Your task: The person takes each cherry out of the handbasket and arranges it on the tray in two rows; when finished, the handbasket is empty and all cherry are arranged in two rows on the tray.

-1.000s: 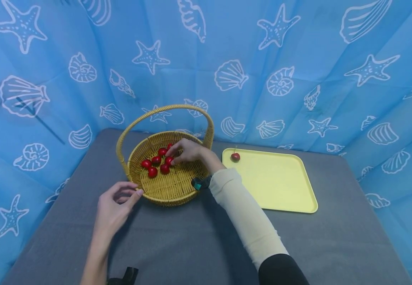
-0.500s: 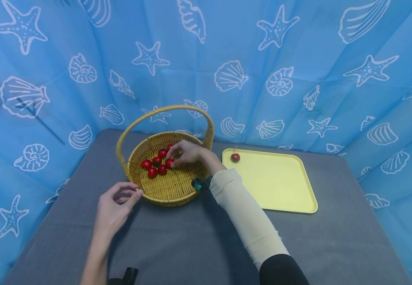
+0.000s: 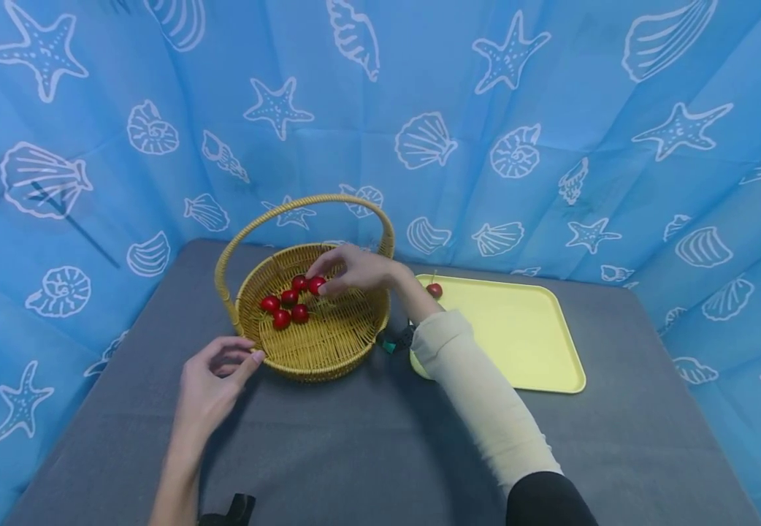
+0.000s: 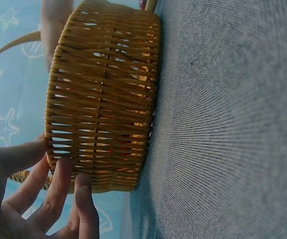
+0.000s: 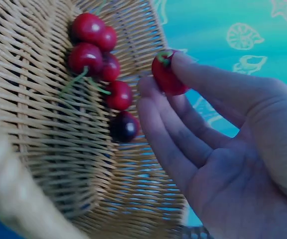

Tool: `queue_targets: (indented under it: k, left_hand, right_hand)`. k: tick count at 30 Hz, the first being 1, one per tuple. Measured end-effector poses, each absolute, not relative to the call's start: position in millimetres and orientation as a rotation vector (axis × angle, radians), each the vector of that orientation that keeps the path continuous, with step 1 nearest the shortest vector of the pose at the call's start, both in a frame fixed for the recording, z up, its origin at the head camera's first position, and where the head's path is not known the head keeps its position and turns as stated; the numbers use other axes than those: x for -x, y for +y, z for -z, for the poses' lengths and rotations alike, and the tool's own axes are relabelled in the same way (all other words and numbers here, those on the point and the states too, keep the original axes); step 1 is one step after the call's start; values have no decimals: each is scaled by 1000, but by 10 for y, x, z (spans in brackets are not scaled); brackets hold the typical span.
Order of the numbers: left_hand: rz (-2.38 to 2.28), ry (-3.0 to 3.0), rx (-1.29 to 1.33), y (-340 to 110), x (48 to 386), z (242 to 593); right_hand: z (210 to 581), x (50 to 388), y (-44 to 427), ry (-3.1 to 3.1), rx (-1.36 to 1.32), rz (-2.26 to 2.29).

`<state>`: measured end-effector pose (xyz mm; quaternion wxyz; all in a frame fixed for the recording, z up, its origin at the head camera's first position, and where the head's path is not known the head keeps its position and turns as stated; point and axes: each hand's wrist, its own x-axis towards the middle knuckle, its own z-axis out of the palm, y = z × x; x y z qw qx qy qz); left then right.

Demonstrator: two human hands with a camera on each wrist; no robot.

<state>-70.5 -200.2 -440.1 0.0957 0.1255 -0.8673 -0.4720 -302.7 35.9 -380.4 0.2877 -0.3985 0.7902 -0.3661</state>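
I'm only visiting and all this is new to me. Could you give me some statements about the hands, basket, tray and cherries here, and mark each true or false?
1. The right hand pinches a red cherry. True.
2. A lone cherry lies on the yellow tray. True.
3. The left hand rests on the yellow tray. False: the left hand is at the rim of the wicker basket.
4. The wicker basket has an arched handle. True.
5. Nothing lies inside the wicker basket. False: several loose cherries lie in it.
6. The blue curtain is plain. False: the blue curtain is printed with white shells and starfish.
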Motion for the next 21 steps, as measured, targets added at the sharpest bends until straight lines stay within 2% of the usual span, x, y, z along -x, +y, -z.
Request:
queue_targets:
  k: [13, 21]
  left_hand:
    - [1421, -2552, -365, -2014, 707, 4407]
    - [1461, -2511, -369, -2009, 719, 4433]
  right_hand:
    - [3179, 2715, 944, 2009, 1189, 1119]
    - [2991, 2643, 1620, 2094, 975, 1221]
